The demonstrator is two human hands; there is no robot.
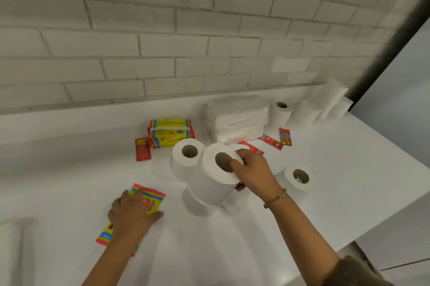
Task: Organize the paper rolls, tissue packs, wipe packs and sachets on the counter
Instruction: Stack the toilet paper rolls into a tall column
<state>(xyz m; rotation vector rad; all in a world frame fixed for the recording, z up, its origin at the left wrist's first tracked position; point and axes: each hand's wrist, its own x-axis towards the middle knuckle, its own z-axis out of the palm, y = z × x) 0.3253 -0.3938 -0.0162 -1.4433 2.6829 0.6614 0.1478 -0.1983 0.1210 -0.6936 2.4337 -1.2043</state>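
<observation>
Right hand (253,174) grips a paper roll (209,185): one digit, probably the thumb, is hooked into the core, and the other fingers curl over the far rim. The roll looks lifted just clear of the counter (232,250), judging by the shadow beneath. Its long axis is near upright with a slight tilt, open core facing up toward the person. A standing roll (186,157) sits just beside it on the left, and a lone roll (299,177) stands to the right. The rolls in the back right corner (304,111) lie away and to the right of the hand, past the tissue packs (239,120). If that corner is the target, the right arm is nearer and the roll is already oriented to be set on end. Left hand (130,216) lies over a flat wipe pack (152,198) near the front left, fingers laid across it and thumb out beside it; no pinch seen.
</observation>
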